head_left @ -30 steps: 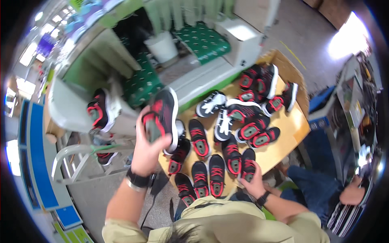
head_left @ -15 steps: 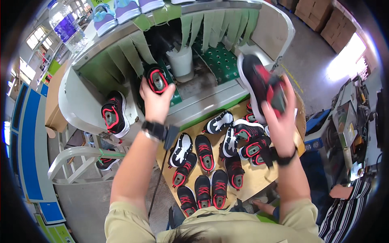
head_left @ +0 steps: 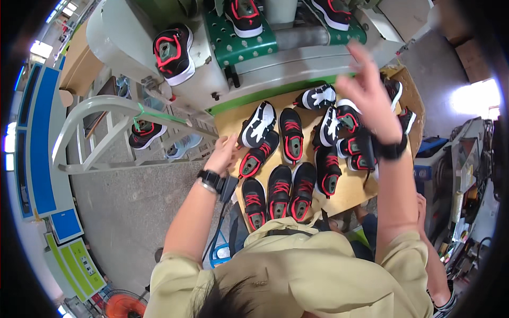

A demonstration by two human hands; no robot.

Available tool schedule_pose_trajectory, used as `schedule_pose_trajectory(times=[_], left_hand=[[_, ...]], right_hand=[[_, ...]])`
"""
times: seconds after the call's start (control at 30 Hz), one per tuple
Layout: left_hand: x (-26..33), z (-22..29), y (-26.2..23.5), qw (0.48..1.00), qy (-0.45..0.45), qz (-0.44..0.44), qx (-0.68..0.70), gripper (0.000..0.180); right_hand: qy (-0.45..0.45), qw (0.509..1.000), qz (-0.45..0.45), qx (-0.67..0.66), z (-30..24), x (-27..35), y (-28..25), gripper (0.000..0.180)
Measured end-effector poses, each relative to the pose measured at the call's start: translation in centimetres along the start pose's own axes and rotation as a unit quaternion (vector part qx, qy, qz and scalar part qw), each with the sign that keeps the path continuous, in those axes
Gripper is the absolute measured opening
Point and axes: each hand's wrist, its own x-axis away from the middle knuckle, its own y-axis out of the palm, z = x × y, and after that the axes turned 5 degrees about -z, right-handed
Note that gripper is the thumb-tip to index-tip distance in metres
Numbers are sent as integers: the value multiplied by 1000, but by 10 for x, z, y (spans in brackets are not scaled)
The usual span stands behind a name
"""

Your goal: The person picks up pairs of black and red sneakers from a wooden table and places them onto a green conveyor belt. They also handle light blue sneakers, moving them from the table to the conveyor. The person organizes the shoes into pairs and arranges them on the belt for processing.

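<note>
My left hand (head_left: 222, 153) is at the left edge of a wooden board (head_left: 344, 193), its fingers loosely apart and empty. Beside it an upturned shoe (head_left: 259, 124) shows its black and white sole, and a black sneaker with red laces (head_left: 260, 153) lies close by. Slightly blurred, my right hand (head_left: 366, 95) hovers over the board's right part with fingers spread, holding nothing. Two black sneakers stand on the green perforated belt ahead: a left one (head_left: 244, 21) and a right one (head_left: 335, 15). Several more sneakers (head_left: 279, 191) cover the board.
Another sneaker (head_left: 174, 53) rests on the machine's left ledge. A metal rack (head_left: 101, 108) at left carries a black shoe (head_left: 146, 135) and pale blue shoes (head_left: 184, 146). An orange fan (head_left: 124, 305) stands low at left. Another person's arm (head_left: 436, 270) shows at lower right.
Both hands have let go of the sneakers they held, which now stand on the green belt. My hands have drawn back toward the board, and the view has tipped downward.
</note>
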Motion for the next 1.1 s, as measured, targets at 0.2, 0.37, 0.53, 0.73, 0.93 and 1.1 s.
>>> schedule_pose_trajectory(times=[0.2,0.37,0.53,0.73,0.93,1.1], left_hand=[[-20,29,64,952,289,24,-94,82],[32,43,99,786,498,108,-352,81],[36,14,85,750,482,99,-443,64],[-29,16,85,919,386,38,-74,73],[5,-1,98,801,499,86,-319,85],[7,0,107,798,481,90,-352,97]], right_hand=[[184,974,-134,-15,-11,194,41,50],[299,952,67,-10,27,297,59,37],[364,762,485,226,120,346,-4,71],[389,841,374,-51,206,353,-55,95],[419,827,255,274,126,353,-19,104],[375,834,367,169,164,365,-17,101]])
